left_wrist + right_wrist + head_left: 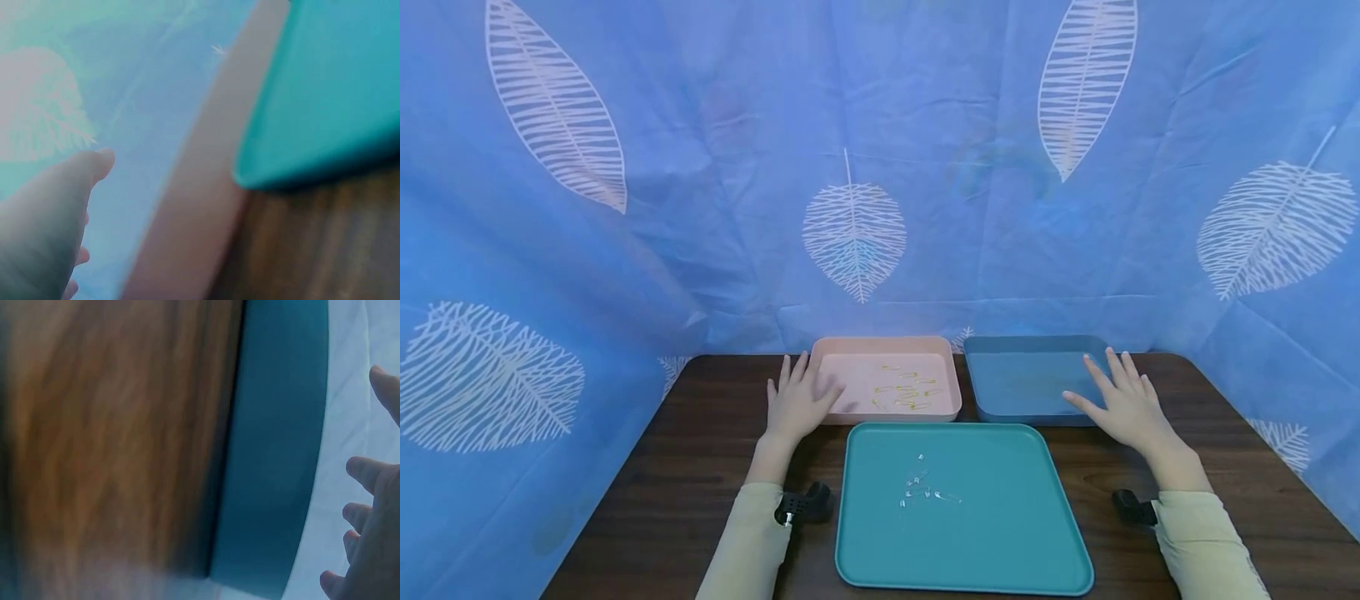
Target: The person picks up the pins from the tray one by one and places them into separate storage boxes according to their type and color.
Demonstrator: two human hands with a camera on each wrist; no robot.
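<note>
- Down at the near edge now, left sleeve (745, 542) and right sleeve (1206, 542), both cut off by the frame.
- Front and centre on the dark wooden table (640, 500), the teal tray (985, 542); left of its middle, a cluster of silvery pins (927, 494), thin, pale, too small to count, nearer than both hands.
- Over to the left hand (793, 408): fingers spread apart, thumb over the left side of the pink tray (850, 396); touching or just above, cannot tell.
- In the left wrist view, haze and blur, most fingers hidden behind the thumb.
- Across to the right hand (1131, 412): fingers apart here too, thumb and index over the right side of the blue tray (1015, 383), part of its rim hidden; contact, again, impossible to tell.
- In the right wrist view, that same hand cut off at the right edge.
- Inside the pink tray, yellow pins (907, 395), to the right of the left thumb and apart from it; some crowded together, ends hard to make out.
- Right at the back, the blue leaf-print curtain (737, 250), top cut off.
</note>
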